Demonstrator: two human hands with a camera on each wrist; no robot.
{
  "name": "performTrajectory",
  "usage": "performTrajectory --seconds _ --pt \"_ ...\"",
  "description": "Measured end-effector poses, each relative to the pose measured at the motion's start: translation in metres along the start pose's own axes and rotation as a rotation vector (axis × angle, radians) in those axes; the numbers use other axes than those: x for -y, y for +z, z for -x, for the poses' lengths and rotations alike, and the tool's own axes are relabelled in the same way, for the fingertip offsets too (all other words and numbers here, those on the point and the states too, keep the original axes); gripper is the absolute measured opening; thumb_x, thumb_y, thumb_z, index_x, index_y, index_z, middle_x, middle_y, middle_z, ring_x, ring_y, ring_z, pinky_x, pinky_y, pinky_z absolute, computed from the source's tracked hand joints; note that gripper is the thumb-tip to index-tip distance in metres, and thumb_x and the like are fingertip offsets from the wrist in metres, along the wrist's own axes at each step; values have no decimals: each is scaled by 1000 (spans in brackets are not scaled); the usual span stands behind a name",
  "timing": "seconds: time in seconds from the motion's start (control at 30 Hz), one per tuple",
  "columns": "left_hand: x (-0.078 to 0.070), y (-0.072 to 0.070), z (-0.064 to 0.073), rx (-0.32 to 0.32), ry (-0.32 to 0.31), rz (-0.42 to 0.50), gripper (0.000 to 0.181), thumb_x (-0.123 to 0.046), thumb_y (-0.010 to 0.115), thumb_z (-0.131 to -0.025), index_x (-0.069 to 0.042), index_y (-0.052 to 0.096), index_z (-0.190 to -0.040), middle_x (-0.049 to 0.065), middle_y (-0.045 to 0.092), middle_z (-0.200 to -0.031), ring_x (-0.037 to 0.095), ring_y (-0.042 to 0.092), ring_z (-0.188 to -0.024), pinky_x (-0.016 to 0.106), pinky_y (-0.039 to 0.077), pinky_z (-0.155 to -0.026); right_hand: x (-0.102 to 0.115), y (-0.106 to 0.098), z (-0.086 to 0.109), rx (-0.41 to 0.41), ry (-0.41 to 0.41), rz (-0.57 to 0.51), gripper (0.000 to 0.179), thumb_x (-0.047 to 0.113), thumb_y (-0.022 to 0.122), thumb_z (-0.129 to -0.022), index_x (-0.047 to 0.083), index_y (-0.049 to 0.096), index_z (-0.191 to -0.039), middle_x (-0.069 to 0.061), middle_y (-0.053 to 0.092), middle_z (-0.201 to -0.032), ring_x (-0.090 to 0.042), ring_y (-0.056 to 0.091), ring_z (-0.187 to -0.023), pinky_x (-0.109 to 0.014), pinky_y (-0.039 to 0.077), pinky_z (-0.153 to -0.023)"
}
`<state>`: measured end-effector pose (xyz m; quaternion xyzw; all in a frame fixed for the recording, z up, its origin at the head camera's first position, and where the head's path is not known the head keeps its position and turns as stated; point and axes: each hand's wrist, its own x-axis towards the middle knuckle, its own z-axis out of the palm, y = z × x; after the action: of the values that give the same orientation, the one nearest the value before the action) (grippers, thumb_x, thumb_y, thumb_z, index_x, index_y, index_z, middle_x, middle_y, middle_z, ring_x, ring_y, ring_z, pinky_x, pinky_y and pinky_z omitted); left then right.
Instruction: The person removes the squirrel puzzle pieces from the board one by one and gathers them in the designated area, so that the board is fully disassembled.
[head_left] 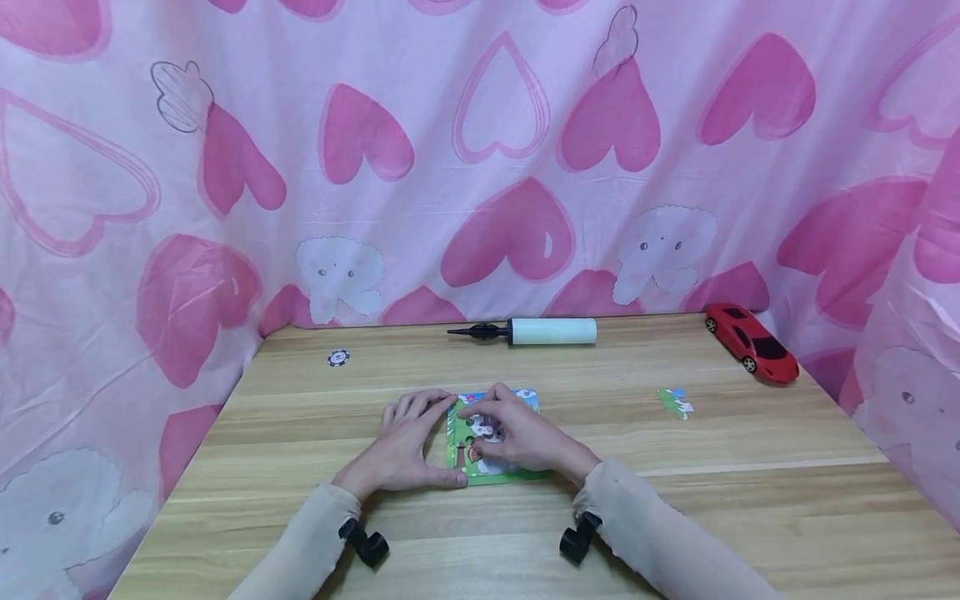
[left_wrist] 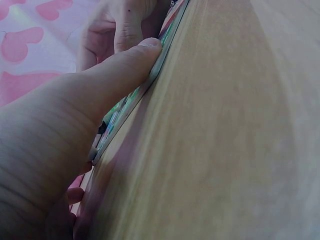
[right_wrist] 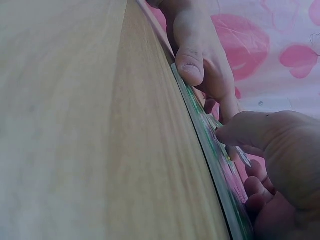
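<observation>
A small jigsaw puzzle board (head_left: 510, 477) with a green border and cartoon picture lies flat on the table. My left hand (head_left: 408, 450) rests along its left side. Its thumb (left_wrist: 122, 65) presses the near edge, and the index fingertip touches the far left corner. Over the middle of the board, my right hand (head_left: 517, 429) pinches a thin puzzle piece (right_wrist: 244, 157) between thumb and fingers. The piece sits tilted above the board in the right wrist view. From the head view, the fingers hide much of the picture.
Loose puzzle pieces (head_left: 675, 403) lie to the right of the board. A red toy car (head_left: 752, 343) stands at the back right. A hand pump (head_left: 551, 332) lies along the back edge, and a poker chip (head_left: 338, 357) lies at the back left. A pink heart-print curtain (head_left: 510, 233) surrounds the table.
</observation>
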<state>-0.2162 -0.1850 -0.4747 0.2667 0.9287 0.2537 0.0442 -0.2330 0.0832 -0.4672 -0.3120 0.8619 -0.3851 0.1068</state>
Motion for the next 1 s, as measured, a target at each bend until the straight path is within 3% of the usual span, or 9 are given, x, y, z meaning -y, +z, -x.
performTrajectory --seconds 0.2,0.5,0.7,0.87,1.0 --pt "0 0 0 1 5 -5 129 -86 84 -76 -17 39 -174 0 35 -177 32 26 -162 61 25 -122 0 -3 1 -3 2 -20 47 22 80 -105 25 71 -151 2 53 -124 -16 51 -107 -34 48 -92" --pt "0 1 -1 0 0 -7 131 -87 84 -74 -17 38 -175 0 34 -177 31 26 -161 59 25 -122 6 -19 3 -49 -34 -16 51 13 79 -103 24 71 -152 0 52 -129 -18 50 -122 -45 49 -106" --pt "1 1 -1 -1 -5 -3 132 -88 84 -73 -17 38 -175 -1 34 -177 30 26 -160 59 25 -122 9 -43 6 -94 -45 -46 46 12 75 -106 25 71 -150 -3 53 -132 -22 51 -123 -52 51 -107" --pt "0 0 0 0 -14 -6 132 -88 84 -72 -19 39 -174 -1 34 -177 30 28 -159 59 26 -122 7 -70 12 -185 -84 -33 49 10 73 -104 22 71 -151 -7 53 -130 -24 50 -117 -47 51 -95" --pt "0 0 0 0 -17 0 131 -87 85 -72 -19 40 -174 0 35 -176 31 27 -160 59 26 -121 4 -90 18 -255 -86 -29 51 10 73 -104 26 70 -152 -6 52 -126 -23 48 -116 -46 46 -94"
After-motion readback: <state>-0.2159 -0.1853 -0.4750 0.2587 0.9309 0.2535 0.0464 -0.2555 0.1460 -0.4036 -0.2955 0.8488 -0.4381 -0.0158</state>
